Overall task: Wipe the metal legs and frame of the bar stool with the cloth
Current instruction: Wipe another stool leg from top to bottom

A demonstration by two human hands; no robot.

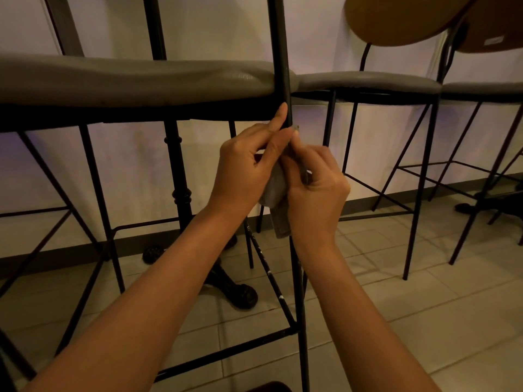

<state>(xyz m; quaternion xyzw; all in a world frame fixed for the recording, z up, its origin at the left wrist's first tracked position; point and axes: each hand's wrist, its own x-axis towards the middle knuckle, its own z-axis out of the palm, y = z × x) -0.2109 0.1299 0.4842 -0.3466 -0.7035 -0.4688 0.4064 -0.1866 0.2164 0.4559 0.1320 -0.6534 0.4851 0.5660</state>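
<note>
Bar stool (135,80) fills the left and centre of the frame, grey seat across the upper left, black metal leg (283,80) running from the top centre down to the lower centre. Grey cloth (276,190) sits at mid-frame, folded round that leg just under the seat and bunched between both hands. Left hand (243,168) grasping the cloth, one of its fingers (278,117) laid straight up along the leg. Right hand (317,188) clenched on the other side of the cloth, pinching the fold against the metal. Loose tail of cloth hanging below the hands.

Probably the start of a downward pass on this leg. To do it well: wrap the cloth fully round the tube, squeeze evenly from both sides, then slide in one steady stroke toward the footrest bar (226,349) in the lower part of the frame. Worth twisting a little on the way to catch the back of the tube, hidden from view. White flecks showing on the slanted brace (268,275) below the hands; likely need firmer rubbing. Tuck the tail in so that it does not snag at the joint. More stools (368,83) at the right, and a table base (181,193) behind, on the tiled floor (424,321).
</note>
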